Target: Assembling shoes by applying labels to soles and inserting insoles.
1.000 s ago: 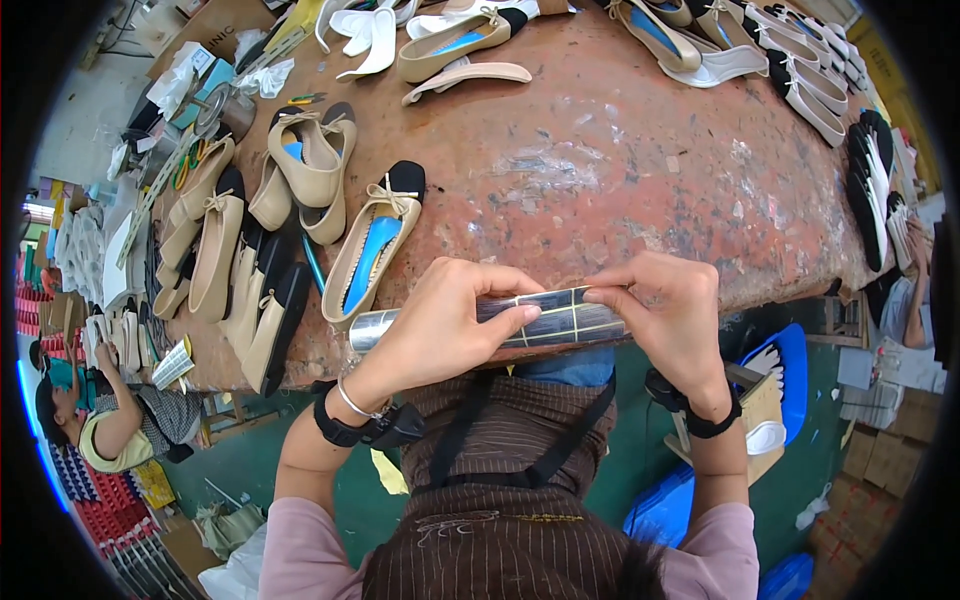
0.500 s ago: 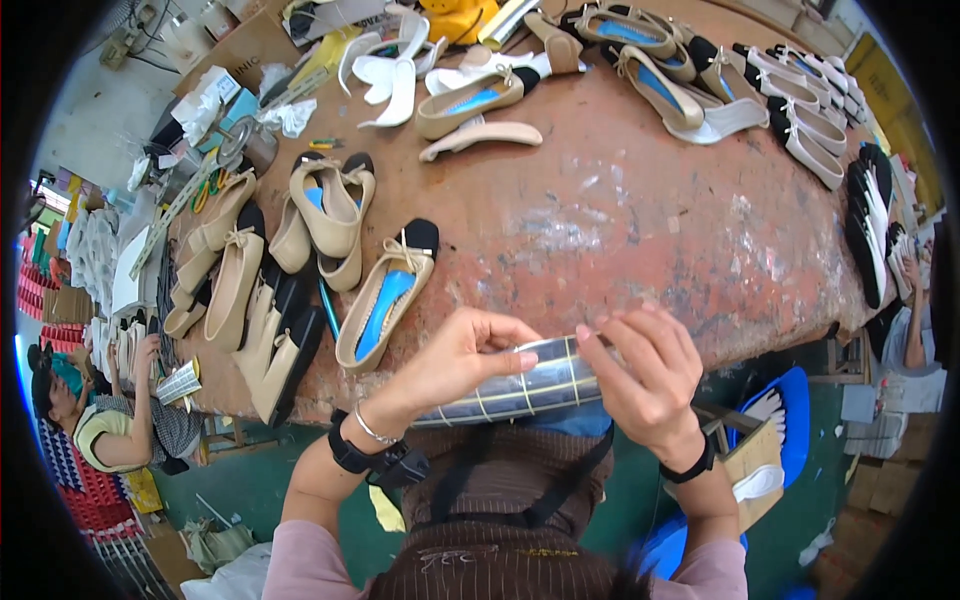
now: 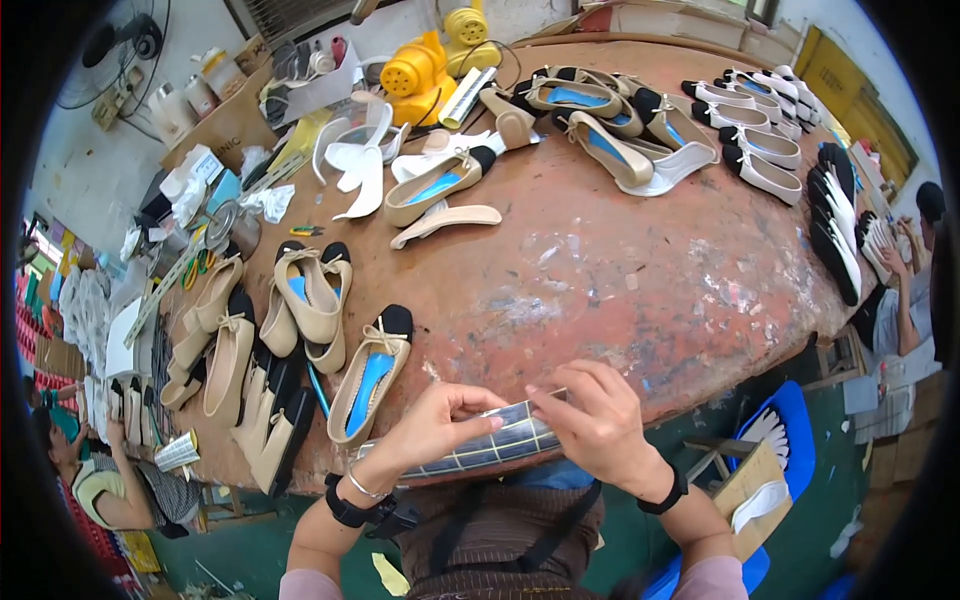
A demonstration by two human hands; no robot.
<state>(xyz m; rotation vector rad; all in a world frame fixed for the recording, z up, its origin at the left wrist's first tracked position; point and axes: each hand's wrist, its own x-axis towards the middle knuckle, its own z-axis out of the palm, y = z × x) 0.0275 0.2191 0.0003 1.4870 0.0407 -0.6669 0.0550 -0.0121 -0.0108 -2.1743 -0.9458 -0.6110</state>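
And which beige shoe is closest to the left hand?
The beige shoe with the black toe and blue insole, just beyond the left hand and to its left. The other beige shoes lie farther left or farther back.

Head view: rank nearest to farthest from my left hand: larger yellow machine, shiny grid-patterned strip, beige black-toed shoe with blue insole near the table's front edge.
1. Grid-patterned strip, in the left hand.
2. Beige shoe, just forward-left.
3. Yellow machine, table's far side.
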